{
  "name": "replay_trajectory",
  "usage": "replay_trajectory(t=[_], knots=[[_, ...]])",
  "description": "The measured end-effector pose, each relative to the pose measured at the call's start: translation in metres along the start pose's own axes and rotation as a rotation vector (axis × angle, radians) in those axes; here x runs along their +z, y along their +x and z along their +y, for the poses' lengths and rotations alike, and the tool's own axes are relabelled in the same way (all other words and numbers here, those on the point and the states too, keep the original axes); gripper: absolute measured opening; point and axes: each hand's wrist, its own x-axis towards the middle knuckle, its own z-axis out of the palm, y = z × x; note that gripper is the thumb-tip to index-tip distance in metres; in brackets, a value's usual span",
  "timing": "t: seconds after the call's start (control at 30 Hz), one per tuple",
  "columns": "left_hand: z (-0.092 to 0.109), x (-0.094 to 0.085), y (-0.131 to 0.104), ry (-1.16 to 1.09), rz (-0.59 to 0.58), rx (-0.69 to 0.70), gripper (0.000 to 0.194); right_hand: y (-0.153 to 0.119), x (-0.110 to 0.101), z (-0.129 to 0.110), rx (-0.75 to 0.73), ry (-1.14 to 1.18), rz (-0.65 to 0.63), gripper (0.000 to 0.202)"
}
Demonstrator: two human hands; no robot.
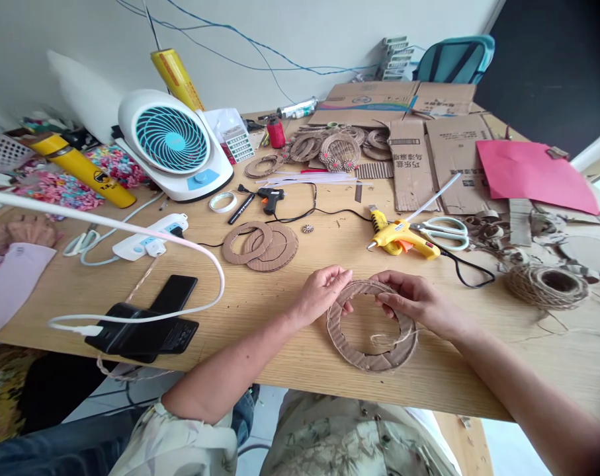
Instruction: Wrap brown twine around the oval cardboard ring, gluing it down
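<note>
A cardboard ring (374, 360) with twine along its outer edge is held tilted over the table's front part. My left hand (322, 294) pinches its upper left rim, thumb on top and fingers behind. On the upper right rim, my right hand (419, 304) is closed, with thumb and fingers around the cardboard. A loose strand of twine (385, 340) crosses the ring's opening and passes under my right hand. It seems to lead toward the twine roll (545, 287) at the right, though part of its course is faint.
Beyond my hands lie a yellow glue gun (403, 237), scissors (443, 233), cardboard rings (247, 242) and a black glue gun (270, 198). Phones (173, 334), a white cable (210, 264) and a power strip (148, 238) are left, near another person's hand (29, 231). A fan (173, 142) stands behind.
</note>
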Motion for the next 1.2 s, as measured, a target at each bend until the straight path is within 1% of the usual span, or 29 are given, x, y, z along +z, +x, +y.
replay_trajectory(t=[0.2, 0.37, 0.43, 0.5, 0.6, 0.73, 1.0, 1.1, 1.2], knots=[[-0.007, -0.003, 0.002, 0.076, -0.018, 0.066, 0.042, 0.001, 0.000, 0.000, 0.013, 0.008, -0.016, 0.051], [-0.001, -0.004, 0.001, 0.006, -0.070, -0.014, 0.045, 0.001, -0.001, 0.001, 0.018, 0.021, -0.020, 0.052], [0.003, -0.006, 0.001, 0.022, -0.060, -0.017, 0.045, 0.000, -0.002, 0.001, 0.008, 0.034, -0.022, 0.050], [0.005, -0.007, 0.001, 0.115, -0.019, 0.049, 0.045, 0.000, -0.002, 0.001, 0.001, 0.041, -0.020, 0.049], [0.006, -0.010, 0.001, 0.297, 0.020, 0.169, 0.039, 0.000, -0.002, 0.001, -0.004, 0.036, -0.002, 0.050], [0.005, -0.012, 0.000, 0.401, 0.006, 0.204, 0.032, 0.000, -0.002, -0.001, -0.005, 0.031, 0.010, 0.051], [0.002, -0.011, 0.001, 0.423, 0.008, 0.230, 0.032, 0.000, -0.001, -0.001, 0.002, 0.037, 0.007, 0.051], [0.000, -0.012, 0.001, 0.383, -0.016, 0.217, 0.034, 0.000, -0.002, 0.002, 0.002, 0.037, 0.011, 0.052], [0.001, -0.013, 0.001, 0.305, -0.036, 0.168, 0.040, 0.000, -0.003, 0.004, -0.003, 0.036, 0.021, 0.052]])
